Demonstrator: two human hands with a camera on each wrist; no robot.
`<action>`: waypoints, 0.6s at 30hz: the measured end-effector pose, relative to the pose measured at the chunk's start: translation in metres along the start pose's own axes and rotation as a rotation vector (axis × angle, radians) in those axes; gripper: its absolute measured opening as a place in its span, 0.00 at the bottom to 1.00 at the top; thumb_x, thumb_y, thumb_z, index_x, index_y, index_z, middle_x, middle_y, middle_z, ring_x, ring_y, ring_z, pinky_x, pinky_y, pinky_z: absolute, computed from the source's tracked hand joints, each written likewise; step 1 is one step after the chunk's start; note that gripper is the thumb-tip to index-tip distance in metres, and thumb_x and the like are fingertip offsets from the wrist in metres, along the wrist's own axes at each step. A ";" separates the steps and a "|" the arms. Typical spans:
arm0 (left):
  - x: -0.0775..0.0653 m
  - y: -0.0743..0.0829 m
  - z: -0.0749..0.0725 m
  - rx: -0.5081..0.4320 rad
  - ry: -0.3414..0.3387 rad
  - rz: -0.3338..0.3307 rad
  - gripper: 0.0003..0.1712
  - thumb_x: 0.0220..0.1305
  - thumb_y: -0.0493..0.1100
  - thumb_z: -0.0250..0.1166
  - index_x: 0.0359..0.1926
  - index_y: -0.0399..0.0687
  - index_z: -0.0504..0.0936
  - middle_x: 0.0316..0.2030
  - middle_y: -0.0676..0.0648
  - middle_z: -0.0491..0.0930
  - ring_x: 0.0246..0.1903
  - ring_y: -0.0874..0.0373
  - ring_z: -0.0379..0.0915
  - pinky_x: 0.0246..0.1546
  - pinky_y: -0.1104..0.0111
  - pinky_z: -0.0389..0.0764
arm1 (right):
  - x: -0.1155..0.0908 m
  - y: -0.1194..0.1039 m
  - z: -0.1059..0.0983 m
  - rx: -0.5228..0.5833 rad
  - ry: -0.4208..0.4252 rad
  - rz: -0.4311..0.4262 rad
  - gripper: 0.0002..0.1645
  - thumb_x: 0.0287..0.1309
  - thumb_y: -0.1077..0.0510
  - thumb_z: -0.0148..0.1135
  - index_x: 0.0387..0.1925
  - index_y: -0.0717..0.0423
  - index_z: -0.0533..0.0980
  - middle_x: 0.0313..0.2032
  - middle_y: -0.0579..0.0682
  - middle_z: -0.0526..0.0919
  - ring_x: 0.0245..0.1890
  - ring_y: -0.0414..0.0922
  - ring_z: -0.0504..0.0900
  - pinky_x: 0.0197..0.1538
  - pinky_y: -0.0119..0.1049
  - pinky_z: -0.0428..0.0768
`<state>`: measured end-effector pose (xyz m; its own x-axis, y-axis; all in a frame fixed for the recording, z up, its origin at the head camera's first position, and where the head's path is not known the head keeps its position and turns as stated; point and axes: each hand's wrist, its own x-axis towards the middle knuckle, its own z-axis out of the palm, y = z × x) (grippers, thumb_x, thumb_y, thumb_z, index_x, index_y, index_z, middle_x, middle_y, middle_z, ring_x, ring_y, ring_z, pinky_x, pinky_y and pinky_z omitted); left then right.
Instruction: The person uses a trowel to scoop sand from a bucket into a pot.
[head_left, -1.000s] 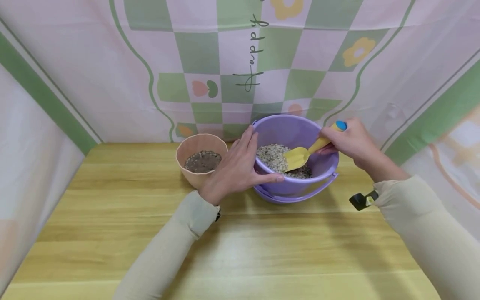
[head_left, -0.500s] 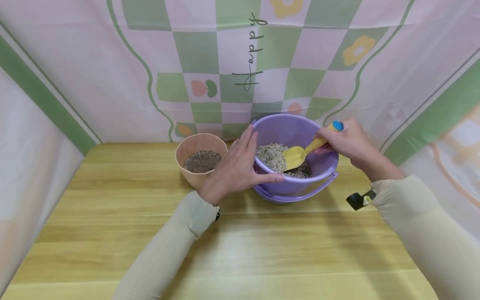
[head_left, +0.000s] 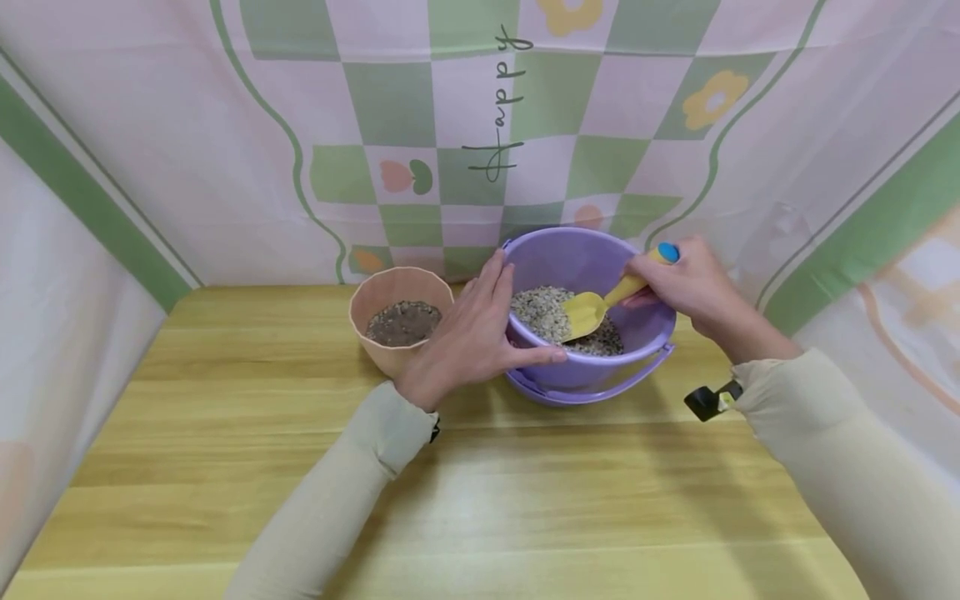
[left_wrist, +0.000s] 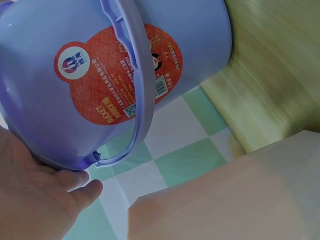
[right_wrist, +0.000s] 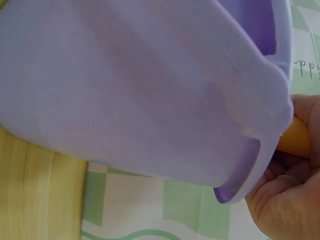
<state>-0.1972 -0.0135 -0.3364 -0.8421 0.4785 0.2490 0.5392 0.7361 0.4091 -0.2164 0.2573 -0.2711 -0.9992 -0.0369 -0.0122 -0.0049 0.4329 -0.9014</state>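
Note:
A purple bucket (head_left: pixel 573 250) stands near the back of the table, its handle hanging down in front. Pale, speckled grit (head_left: pixel 542 312) covers part of its bottom. My right hand (head_left: pixel 693 287) grips the handle of a yellow toy shovel (head_left: pixel 587 313) with a blue end; its blade rests in the grit. In the right wrist view the bucket wall hides most of the shovel (right_wrist: pixel 295 138). My left hand (head_left: pixel 472 333) rests straight fingers against the bucket's left rim, thumb stretched along the front rim. Left of it stands a peach faceted pot (head_left: pixel 382 292) with brown, grainy soil (head_left: pixel 405 323) inside.
The wooden table (head_left: pixel 480 500) stretches in front of the bucket and pot. A green-and-white checked cloth (head_left: pixel 472 108) hangs close behind them. In the left wrist view, a red label (left_wrist: pixel 115 75) is on the bucket's side.
My right hand has moved slightly left with the shovel, its blade shifting a little left in the grit. My left hand keeps its place on the bucket rim.

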 end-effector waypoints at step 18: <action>0.000 -0.002 0.000 -0.020 0.001 0.003 0.79 0.42 0.90 0.53 0.78 0.37 0.45 0.79 0.45 0.28 0.76 0.47 0.41 0.73 0.57 0.51 | 0.003 0.001 0.005 0.013 -0.022 -0.012 0.10 0.62 0.64 0.62 0.33 0.70 0.83 0.22 0.55 0.86 0.21 0.48 0.87 0.31 0.44 0.85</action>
<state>-0.1980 -0.0149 -0.3376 -0.8407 0.4801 0.2505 0.5410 0.7250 0.4263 -0.2188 0.2531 -0.2745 -0.9980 -0.0616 -0.0112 -0.0158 0.4206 -0.9071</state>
